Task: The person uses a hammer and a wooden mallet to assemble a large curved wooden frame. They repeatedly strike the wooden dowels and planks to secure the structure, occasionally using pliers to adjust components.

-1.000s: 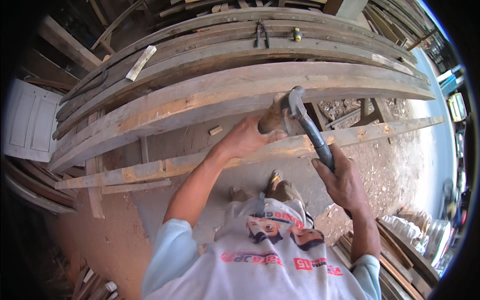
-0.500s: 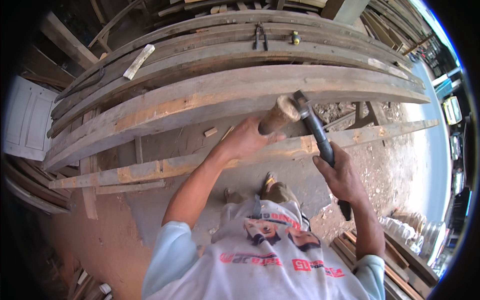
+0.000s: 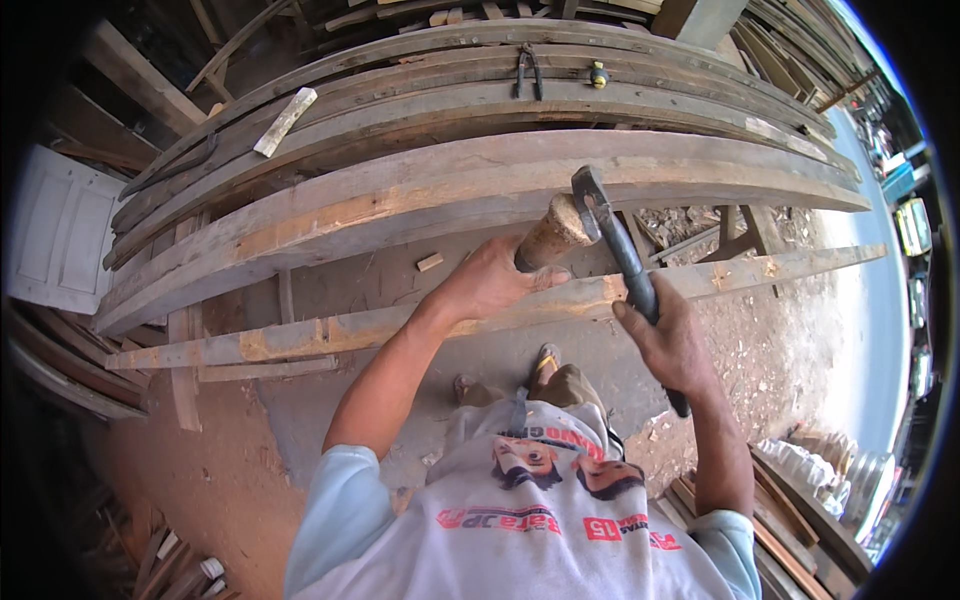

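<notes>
My left hand point(image 3: 497, 278) is wrapped round a thick, round wooden piece point(image 3: 556, 235) with a pale, worn end. Its lower part is hidden by my fingers, so I cannot tell what it belongs to. My right hand point(image 3: 668, 335) grips the dark handle of a hammer point(image 3: 626, 247). The hammer's metal head sits by the wooden end, close against it or touching; I cannot tell which. Beneath both hands a long, narrow plank point(image 3: 385, 330) runs across, and my left hand is just over it.
Beyond lies a thick beam point(image 3: 420, 190), with more long beams behind it. Pincers point(image 3: 526, 72), a small yellow-and-black object point(image 3: 598, 76) and a pale wood offcut point(image 3: 285, 122) lie on those. A white panelled door point(image 3: 66, 225) leans at left; stacked boards point(image 3: 790, 545) are at lower right.
The hammer's head has swung left and slightly up, over the edge of the wooden end. My right hand has shifted a little left. My left hand keeps its hold.
</notes>
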Demonstrator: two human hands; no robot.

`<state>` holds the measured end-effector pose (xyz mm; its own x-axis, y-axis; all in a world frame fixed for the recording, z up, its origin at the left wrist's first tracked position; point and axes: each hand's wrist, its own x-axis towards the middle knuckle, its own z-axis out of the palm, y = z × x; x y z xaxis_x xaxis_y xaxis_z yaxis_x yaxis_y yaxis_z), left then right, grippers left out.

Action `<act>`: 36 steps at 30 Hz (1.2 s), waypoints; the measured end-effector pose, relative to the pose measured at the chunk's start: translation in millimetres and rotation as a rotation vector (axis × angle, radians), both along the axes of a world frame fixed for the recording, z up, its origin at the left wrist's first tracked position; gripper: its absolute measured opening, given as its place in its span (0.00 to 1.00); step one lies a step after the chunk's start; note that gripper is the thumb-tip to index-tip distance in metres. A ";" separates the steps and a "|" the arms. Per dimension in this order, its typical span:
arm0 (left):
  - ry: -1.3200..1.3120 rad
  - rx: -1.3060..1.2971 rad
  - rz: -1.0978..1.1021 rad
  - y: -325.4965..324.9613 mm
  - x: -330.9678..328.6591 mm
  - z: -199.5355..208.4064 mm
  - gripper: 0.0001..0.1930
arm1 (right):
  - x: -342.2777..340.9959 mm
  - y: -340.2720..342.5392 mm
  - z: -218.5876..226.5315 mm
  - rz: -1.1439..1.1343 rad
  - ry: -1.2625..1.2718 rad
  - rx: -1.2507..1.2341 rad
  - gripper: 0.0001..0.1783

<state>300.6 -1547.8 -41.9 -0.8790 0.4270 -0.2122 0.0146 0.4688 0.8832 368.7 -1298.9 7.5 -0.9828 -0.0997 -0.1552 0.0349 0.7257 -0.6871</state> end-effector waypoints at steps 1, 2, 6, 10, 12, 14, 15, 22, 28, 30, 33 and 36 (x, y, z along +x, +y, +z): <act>-0.069 -0.041 -0.007 -0.8 2.1 4.0 0.33 | -4.2 2.6 -3.7 -0.015 -0.012 0.021 0.16; 0.048 0.023 0.041 1.1 3.6 4.4 0.32 | -13.1 8.9 -10.8 0.000 0.054 0.004 0.17; 0.305 0.246 0.164 26.4 4.5 22.1 0.27 | -49.1 17.3 -61.3 -0.114 0.226 -0.249 0.15; 0.254 0.203 0.137 30.9 -11.1 22.0 0.22 | -59.8 17.6 -103.6 -0.191 0.144 -0.361 0.15; 0.252 0.176 0.131 33.2 -20.0 20.4 0.23 | -63.4 22.0 -118.5 -0.197 0.153 -0.301 0.16; 0.249 0.184 0.137 31.0 -22.8 19.9 0.24 | -64.0 8.3 -107.3 -0.195 0.106 -0.203 0.16; 0.222 0.187 0.124 29.8 -21.0 14.6 0.24 | -57.9 3.2 -111.3 -0.198 0.107 -0.171 0.17; 0.302 0.263 0.042 30.8 -32.0 8.6 0.22 | -58.8 11.4 -125.1 -0.137 0.194 -0.177 0.19; 0.387 0.360 0.181 14.6 25.1 12.7 0.25 | -62.5 19.8 -136.3 -0.062 0.374 -0.105 0.23; 0.324 0.397 0.119 -7.3 43.3 12.8 0.26 | -58.8 17.6 -134.7 -0.078 0.360 -0.123 0.22; 0.407 0.690 0.313 -72.1 54.1 -12.1 0.27 | -58.5 9.8 -131.5 -0.132 0.269 -0.187 0.19; 0.297 1.143 0.466 -100.0 49.8 -27.6 0.16 | -60.2 9.9 -132.0 -0.139 0.198 -0.117 0.20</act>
<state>350.3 -1647.8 -69.5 -0.9450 -0.1259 0.3019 0.3204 -0.5414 0.7773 308.5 -1289.0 -124.5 -0.9984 0.0328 0.0457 -0.0143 0.6389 -0.7692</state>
